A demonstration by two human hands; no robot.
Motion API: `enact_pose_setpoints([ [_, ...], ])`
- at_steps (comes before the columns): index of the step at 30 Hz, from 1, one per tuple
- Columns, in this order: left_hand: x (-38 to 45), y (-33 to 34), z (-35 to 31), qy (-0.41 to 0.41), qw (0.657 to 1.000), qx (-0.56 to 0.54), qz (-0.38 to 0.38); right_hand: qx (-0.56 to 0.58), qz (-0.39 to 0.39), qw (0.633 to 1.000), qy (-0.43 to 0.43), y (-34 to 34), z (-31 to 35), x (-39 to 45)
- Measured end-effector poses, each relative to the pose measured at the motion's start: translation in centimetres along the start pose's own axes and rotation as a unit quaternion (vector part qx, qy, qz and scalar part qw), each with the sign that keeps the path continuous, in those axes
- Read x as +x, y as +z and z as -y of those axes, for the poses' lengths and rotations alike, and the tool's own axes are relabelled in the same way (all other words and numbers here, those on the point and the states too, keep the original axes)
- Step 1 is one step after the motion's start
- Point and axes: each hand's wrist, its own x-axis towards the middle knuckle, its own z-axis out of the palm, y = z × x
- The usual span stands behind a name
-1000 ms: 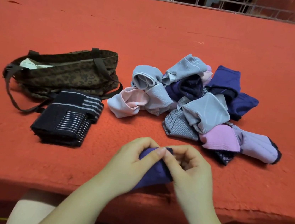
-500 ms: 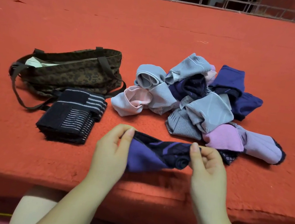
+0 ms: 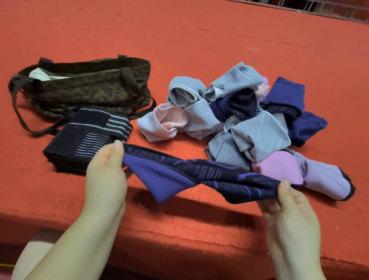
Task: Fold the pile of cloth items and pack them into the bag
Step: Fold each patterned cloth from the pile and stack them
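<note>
Partly twisted purple cloth [image 3: 197,176], both hands pinching

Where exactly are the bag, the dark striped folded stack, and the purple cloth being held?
bag [image 3: 87,88], head view, on its patterned front side.
dark striped folded stack [image 3: 80,143], head view, on its top face.
purple cloth [image 3: 162,179], head view, on the plain purple hanging part.
</note>
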Motion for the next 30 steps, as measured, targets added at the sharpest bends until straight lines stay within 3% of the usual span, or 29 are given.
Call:
enact_pose_setpoints([
  [4, 1.2, -1.0, -0.9, 0.005, 0.999, -0.03, -0.02, -0.022, -0.034, 0.999, -0.022, -1.8, 1.2, 1.2],
  [8, -0.2, -0.4, -0.9, -0.023, 0.993, 0.068, 0.091, -0.193, -0.076, 0.976, -0.065, -3.5, 0.0, 1.9],
  [11, -0.6, -0.7, 0.0, -0.035, 0.969, 0.192, 0.152, -0.291, -0.008, 0.955, -0.047, -4.4, -1.1, 2.3],
  [13, -0.5, -1.5, 0.9, 0.032, 0.941, 0.304, 0.144, -0.34, 0.021, 0.94, -0.033, -4.7, -1.9, 2.3],
  [15, -1.3, -1.8, 1.1, 0.183, 0.902, 0.375, 0.113, -0.376, 0.016, 0.926, -0.042, -4.8, -2.6, 2.2],
  [17, -3.0, -1.4, 1.0, 0.306, 0.858, 0.373, 0.175, -0.403, 0.008, 0.914, -0.056, -4.4, -2.7, 2.0],
  [20, -4.4, -1.1, 2.2, 0.357, 0.771, 0.422, 0.314, -0.468, 0.014, 0.877, -0.109, -3.7, -2.4, 1.4],
  [22, -3.8, -1.6, 3.8, 0.332, 0.746, 0.469, 0.336, -0.496, 0.037, 0.845, -0.198, -3.1, -2.3, 0.5],
  [24, -3.0, -2.2, 5.0, 0.307, 0.744, 0.485, 0.343, -0.495, 0.102, 0.821, -0.265, -2.3, -2.5, -0.7],
  [27, -2.2, -2.1, 5.6, 0.281, 0.753, 0.476, 0.357, -0.538, 0.202, 0.763, -0.297, -2.4, -3.6, -1.7],
  [30, -1.3, -1.7, 5.0, 0.272, 0.774, 0.448, 0.355, -0.577, 0.22, 0.734, -0.284, -3.3, -4.6, -1.7],
])
